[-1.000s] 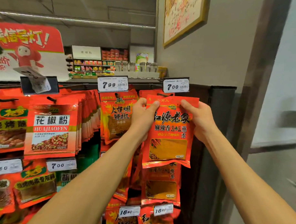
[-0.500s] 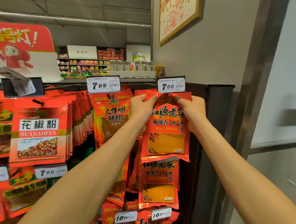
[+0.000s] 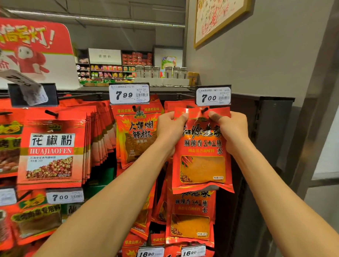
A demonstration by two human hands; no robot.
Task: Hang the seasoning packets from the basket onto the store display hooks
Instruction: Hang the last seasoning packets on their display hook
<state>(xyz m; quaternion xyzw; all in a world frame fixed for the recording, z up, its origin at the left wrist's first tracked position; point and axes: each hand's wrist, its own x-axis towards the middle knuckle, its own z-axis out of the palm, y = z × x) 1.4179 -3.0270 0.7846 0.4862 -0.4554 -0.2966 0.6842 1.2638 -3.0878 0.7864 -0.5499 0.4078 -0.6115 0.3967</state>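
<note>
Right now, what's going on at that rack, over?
Left hand and right hand pinch the red seasoning packet by its top corners. Hook tip pokes through its hole. 7.00 price tag just above, not blocking.

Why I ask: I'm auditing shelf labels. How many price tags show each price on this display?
7.00 tags: 3
7.99 tag: 1
16.90 tags: 2
Half-legible tag at the left edge: 1
Total: 7
</note>
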